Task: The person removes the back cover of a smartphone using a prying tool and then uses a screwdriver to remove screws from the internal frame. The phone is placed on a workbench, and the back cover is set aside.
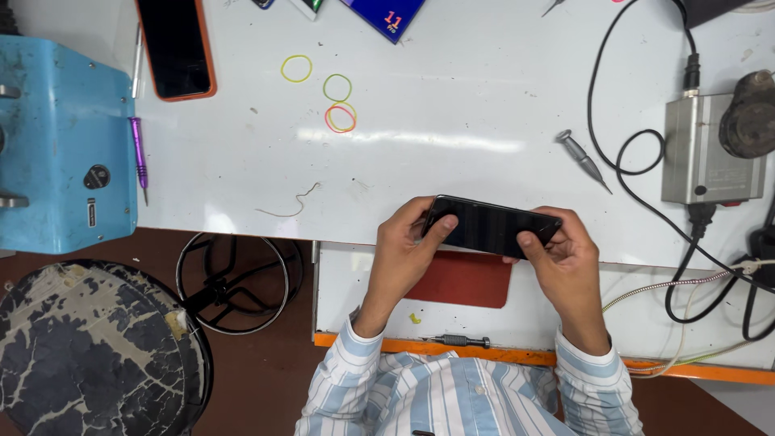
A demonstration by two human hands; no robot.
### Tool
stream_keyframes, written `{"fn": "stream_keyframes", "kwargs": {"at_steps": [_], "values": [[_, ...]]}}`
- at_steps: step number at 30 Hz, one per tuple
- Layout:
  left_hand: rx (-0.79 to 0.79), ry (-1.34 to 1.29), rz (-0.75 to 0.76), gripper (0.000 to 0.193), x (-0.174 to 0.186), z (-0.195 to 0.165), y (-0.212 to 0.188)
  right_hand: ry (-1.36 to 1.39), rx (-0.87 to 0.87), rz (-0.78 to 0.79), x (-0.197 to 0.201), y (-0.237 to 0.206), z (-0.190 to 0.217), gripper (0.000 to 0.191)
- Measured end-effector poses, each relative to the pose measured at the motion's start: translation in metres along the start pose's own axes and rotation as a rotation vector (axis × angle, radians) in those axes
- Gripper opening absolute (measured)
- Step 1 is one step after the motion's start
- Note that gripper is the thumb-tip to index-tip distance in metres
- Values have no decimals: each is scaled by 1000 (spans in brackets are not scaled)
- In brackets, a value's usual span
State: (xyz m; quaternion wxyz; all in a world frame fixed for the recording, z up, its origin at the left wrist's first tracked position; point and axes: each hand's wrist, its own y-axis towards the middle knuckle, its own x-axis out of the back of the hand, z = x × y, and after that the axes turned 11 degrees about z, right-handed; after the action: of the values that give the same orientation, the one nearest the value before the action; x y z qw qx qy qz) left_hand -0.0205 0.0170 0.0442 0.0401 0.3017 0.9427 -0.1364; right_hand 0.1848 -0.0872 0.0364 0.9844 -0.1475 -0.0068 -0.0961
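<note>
Both hands gripped a dark phone (491, 227) by its ends, left hand (401, 258) and right hand (565, 260) clenched; a grey screwdriver (584, 160) lay just beyond.

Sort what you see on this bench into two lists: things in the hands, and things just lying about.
In hand:
black phone, gripped at its ends by the left hand and right hand.

Lying about:
second phone in orange case
rubber bands
purple screwdriver
grey screwdriver
small screwdriver
red mat
blue machine
metal box
</note>
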Motion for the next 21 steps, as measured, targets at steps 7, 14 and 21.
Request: {"fn": "stream_keyframes", "kwargs": {"at_steps": [7,14,21], "values": [[-273,221,-320,12,32,4,-4,-56,85,-180,4,14,-2,28],[-128,110,-242,38,62,29,-25,12,41,-211,-1,14,-4,28],[-241,-101,-46,54,-2,3,-8,448,11,65,-20,3,-6,36]]}}
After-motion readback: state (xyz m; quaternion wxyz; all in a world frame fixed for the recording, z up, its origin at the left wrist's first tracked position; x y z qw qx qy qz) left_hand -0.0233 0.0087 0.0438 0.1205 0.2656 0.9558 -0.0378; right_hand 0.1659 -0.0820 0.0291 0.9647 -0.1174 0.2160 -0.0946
